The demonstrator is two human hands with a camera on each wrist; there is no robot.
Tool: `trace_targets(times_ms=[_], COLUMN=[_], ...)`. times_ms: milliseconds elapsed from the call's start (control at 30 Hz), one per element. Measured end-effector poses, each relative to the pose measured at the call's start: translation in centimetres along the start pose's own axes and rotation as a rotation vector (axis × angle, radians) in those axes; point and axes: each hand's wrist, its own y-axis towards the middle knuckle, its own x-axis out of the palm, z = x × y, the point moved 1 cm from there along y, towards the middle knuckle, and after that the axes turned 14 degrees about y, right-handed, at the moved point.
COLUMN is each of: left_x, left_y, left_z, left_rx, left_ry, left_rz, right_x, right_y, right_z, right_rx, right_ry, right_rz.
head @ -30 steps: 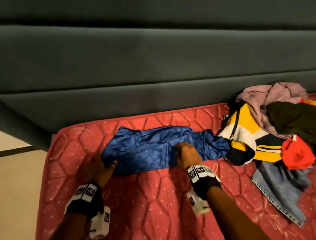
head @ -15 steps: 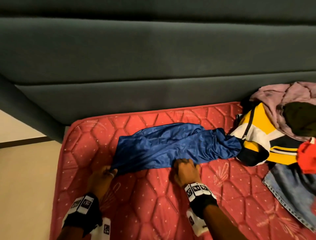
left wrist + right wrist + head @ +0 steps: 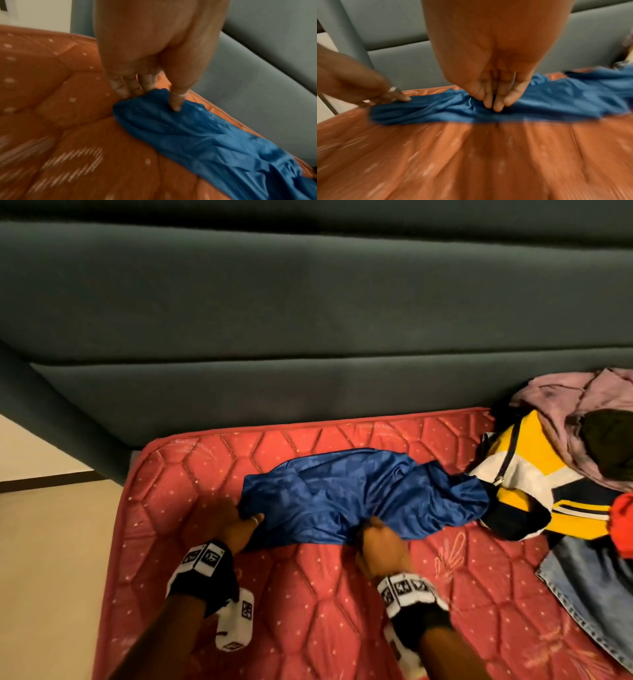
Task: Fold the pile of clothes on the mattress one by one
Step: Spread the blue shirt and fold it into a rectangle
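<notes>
1. Now a blue shirt is seen lying crumpled in the middle of the red mattress, stretched from 9 o'clock to 3 o'clock.
2. The left end of the blue shirt is pinched by the left hand, at about 8 o'clock from the middle of the cloth. In the left wrist view the thumb is pressed on top of the cloth, and the other fingers are tucked at its edge.
3. The near edge of the blue shirt is gripped by the right hand, at about 6 o'clock from the middle of the cloth. In the right wrist view the fingertips are pushed together into a bunch of cloth.
4. A ring is worn on one finger of the left hand.
5. Black and white wrist bands are worn on both arms.
6. The pile of clothes is seen at 3 o'clock on the mattress, just touching the right end of the blue shirt.
7. In that pile, a yellow, white and black jacket is on the near left side. A pink cloth is at the back, and a dark cloth is on top of it.
8. A red cloth and blue jeans are seen at the 4 o'clock side.
9. A grey padded headboard is seen at 12 o'clock, right behind the mattress.
10. A pale floor is seen at 9 o'clock.
</notes>
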Motion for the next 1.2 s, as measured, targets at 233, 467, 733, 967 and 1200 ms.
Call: trace_targets(times_ms=[233,467,733,967,1200], left_x=[-0.1,1.0,2.6,3.2,1.3], left_y=[-8.9,-11.9,-10.3,-8.8,-11.9], left_z=[-2.8,-6.7,2.7,4.1,-1.0], left_rx=[-0.054,-0.203,0.414,0.381,0.236], left_ry=[-0.098,0.02,0.297,0.644,0.335], left_rz=[0.031,0.145,0.072,-0.156,-0.144], right_x=[6.7,2.1,-0.9,0.2,0.2], right_y=[-9.6,-7.1,-0.5,2.1,-3.1], right_z=[0.1,2.0,5.4,7.1,8.6], right_rx=[0.132,0.133,0.189,0.143,0.119], right_ry=[0.194,0.258,0.124,0.16,0.422], right_rz=[-0.043,0.198,0.171,0.006,0.385])
